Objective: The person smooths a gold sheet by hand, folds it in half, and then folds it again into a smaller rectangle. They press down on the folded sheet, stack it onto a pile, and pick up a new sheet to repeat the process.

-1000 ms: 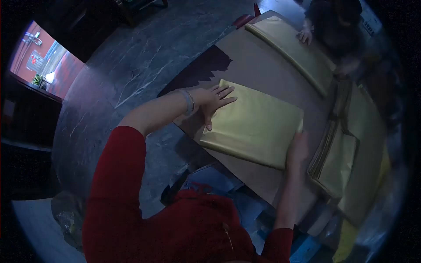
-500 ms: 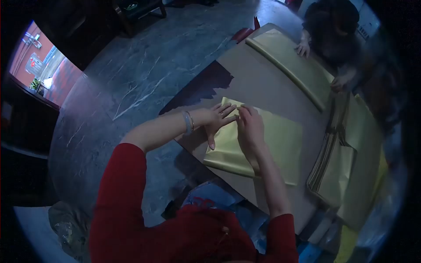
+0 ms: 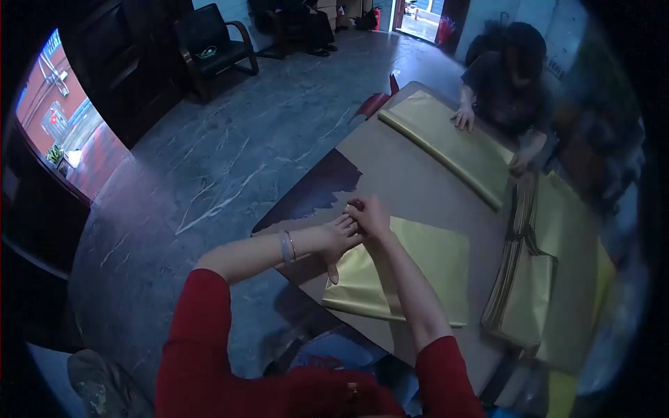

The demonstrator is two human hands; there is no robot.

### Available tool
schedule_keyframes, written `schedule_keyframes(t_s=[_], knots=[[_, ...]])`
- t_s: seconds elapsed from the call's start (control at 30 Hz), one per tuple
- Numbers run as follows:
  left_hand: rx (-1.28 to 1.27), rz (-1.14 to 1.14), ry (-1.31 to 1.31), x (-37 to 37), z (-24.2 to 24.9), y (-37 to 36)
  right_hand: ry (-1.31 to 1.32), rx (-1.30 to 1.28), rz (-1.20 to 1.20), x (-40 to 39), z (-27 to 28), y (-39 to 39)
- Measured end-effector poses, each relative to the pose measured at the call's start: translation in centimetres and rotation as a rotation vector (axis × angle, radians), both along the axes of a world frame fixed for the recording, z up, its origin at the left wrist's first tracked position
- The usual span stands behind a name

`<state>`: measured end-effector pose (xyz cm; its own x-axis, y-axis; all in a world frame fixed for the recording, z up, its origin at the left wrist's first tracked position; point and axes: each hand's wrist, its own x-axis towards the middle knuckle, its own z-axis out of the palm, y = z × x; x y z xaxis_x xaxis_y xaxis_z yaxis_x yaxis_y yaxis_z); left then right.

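A gold sheet, creased on its left part and folded along its near edge, lies on the brown tabletop. My left hand presses flat on the sheet's left end, with fingers stretched and thumb spread toward me. Right beside it, my right hand has its fingers bent and closed at the fingertips of my left hand, by the sheet's far left corner. Whatever the right fingertips pinch is hidden. My forearm crosses above the sheet.
Across the table, a person's hands rest on a larger folded gold sheet. A thick stack of folded gold sheets lies at right. Dark red peeling covering marks the table's left edge. A black armchair stands beyond.
The view has tilted up, so the table sits lower in the picture. My right hand has shifted left and away from me, closer to my left fingertips. My left hand stays flat.
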<state>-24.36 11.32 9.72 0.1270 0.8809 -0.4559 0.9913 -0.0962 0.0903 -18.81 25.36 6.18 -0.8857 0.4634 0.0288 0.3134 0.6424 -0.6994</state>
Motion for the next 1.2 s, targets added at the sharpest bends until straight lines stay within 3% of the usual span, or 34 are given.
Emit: schedule_keyframes(t_s=[0.03,0.13,0.43,0.5,0.57,0.7,0.93,1.0,1.2], knots=[[0.067,-0.010,-0.061,0.0,-0.1,-0.5,0.022,-0.110,0.017,-0.1,-0.1,0.1],[0.182,0.020,-0.030,0.9,0.5,-1.5,-0.004,-0.104,0.046,0.4,1.7,-0.1],[0.187,0.129,-0.008,2.3,1.1,-3.4,0.067,-0.175,0.032,0.0,0.5,0.2],[0.306,0.122,-0.036,2.2,-0.1,-3.9,0.109,-0.186,0.006,0.0,-0.1,0.1],[0.299,0.126,-0.051,2.1,-0.7,-3.9,0.164,-0.175,0.035,-0.7,-1.8,0.6],[0.264,0.134,-0.030,2.3,-0.5,-3.7,0.035,-0.068,0.030,0.5,2.4,-0.6],[0.179,0.166,-0.032,2.8,0.8,-3.5,0.142,-0.195,0.085,-0.1,-0.1,0.4],[0.382,0.109,-0.005,2.4,-0.8,-3.8,0.121,-0.245,0.083,-0.1,-0.1,0.4],[0.334,0.109,-0.006,2.4,-0.3,-3.6,0.054,-0.205,0.108,-0.4,-0.9,0.9]])
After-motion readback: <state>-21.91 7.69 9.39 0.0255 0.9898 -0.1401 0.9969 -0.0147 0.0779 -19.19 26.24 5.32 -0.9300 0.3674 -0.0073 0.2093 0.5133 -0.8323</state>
